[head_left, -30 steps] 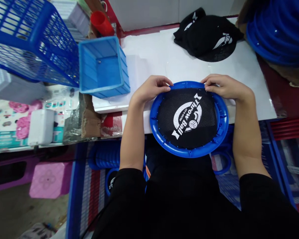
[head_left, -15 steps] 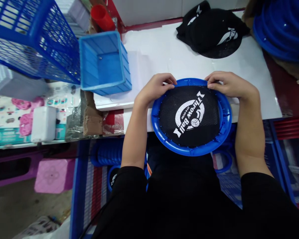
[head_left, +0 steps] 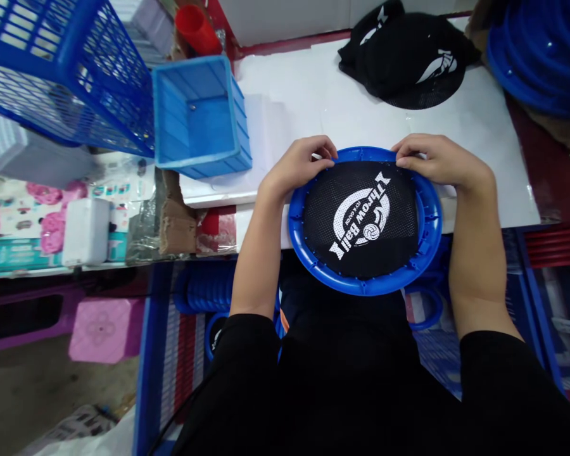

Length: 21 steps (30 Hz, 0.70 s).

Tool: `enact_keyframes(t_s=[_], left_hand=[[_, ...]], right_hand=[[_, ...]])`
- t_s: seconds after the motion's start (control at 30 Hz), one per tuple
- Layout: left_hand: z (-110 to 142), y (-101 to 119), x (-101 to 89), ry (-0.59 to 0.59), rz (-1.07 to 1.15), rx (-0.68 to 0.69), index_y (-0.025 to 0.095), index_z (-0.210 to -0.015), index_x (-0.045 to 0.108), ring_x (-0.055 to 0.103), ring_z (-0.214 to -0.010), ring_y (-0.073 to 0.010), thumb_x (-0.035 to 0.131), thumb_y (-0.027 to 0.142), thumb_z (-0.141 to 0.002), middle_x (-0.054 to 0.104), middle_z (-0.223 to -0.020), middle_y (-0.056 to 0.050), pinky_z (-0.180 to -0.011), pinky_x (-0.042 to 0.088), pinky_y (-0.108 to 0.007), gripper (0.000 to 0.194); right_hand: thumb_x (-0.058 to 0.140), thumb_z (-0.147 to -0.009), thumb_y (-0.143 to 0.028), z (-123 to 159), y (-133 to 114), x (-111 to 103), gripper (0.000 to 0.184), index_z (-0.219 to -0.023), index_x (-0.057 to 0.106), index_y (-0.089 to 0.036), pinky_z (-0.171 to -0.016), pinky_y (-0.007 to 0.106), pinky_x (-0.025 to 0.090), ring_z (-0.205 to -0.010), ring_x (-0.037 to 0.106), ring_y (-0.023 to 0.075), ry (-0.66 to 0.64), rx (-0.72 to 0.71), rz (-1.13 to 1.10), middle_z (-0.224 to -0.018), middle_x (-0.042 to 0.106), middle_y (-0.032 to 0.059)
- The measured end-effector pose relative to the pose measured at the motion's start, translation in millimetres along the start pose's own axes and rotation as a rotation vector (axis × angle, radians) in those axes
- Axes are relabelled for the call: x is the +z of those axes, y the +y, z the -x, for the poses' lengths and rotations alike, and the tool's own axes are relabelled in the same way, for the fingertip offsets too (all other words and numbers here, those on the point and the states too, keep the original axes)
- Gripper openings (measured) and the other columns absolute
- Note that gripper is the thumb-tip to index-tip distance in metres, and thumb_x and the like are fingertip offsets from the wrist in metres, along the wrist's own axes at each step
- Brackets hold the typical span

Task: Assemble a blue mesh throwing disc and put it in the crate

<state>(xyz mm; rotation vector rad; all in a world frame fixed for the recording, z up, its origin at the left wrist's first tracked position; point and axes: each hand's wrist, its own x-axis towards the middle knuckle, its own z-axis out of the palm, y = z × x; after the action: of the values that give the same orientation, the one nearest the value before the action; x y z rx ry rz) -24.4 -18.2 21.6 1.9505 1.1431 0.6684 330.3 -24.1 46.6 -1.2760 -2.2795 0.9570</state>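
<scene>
A blue plastic ring (head_left: 365, 288) with small pegs along its inner side lies tilted against the table's front edge, partly over my lap. Across it is a round black mesh (head_left: 394, 247) printed with white "Throw Ball" lettering. My left hand (head_left: 306, 163) pinches the mesh's far edge at the upper left of the ring. At the upper right, my right hand (head_left: 434, 161) pinches that same edge, thumb and fingers closed. Between the two hands the mesh edge runs nearly straight. My fingertips partly hide where mesh and ring meet.
A pile of black mesh pieces (head_left: 408, 57) lies at the back of the white table covering (head_left: 304, 95). Stacked blue rings (head_left: 541, 63) stand at the far right. On the left are a light-blue bin (head_left: 194, 126), a blue basket (head_left: 66, 69) and a red cup (head_left: 197, 30).
Both hands keep their pinch on the mesh, and the ring stays almost where it was. The whole view has shifted slightly.
</scene>
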Motion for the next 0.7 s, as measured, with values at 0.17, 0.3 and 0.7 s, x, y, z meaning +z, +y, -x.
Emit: enact_keyframes(t_s=[0.17,0.3,0.7], left_hand=[[0.0,3.8,0.7,-0.007,0.006,-0.012,0.019,-0.103,0.078,0.077,-0.114,-0.0249,0.073,0.014,-0.092,0.082,-0.111,-0.008,-0.105,0.064,-0.043,0.013],[-1.8,-0.2,-2.0,-0.031,-0.003,-0.011,0.020,-0.103,0.079,0.076,-0.112,-0.0240,0.074,0.015,-0.093,0.081,-0.108,-0.007,-0.103,0.063,-0.041,0.012],[3.8,14.1,3.8,-0.091,-0.123,0.162,0.026,-0.112,0.082,0.065,-0.146,-0.0323,0.087,0.031,-0.095,0.073,-0.148,-0.009,-0.130,0.053,-0.050,0.018]], right_hand=[[0.074,-0.098,-0.068,-1.4,-1.4,0.9,0.032,-0.107,0.089,-0.041,-0.123,0.072,0.053,-0.133,0.072,0.0464,-0.009,-0.004,0.010,-0.132,0.085,0.0046],[0.075,-0.099,-0.068,-2.0,2.8,1.4,0.033,-0.103,0.088,-0.038,-0.128,0.072,0.049,-0.137,0.071,0.0460,-0.031,-0.013,-0.010,-0.136,0.083,0.0060],[0.075,-0.099,-0.059,0.6,-13.6,9.1,0.034,-0.121,0.090,-0.038,-0.134,0.068,0.047,-0.152,0.063,0.0448,0.059,-0.067,-0.025,-0.157,0.075,0.0045]])
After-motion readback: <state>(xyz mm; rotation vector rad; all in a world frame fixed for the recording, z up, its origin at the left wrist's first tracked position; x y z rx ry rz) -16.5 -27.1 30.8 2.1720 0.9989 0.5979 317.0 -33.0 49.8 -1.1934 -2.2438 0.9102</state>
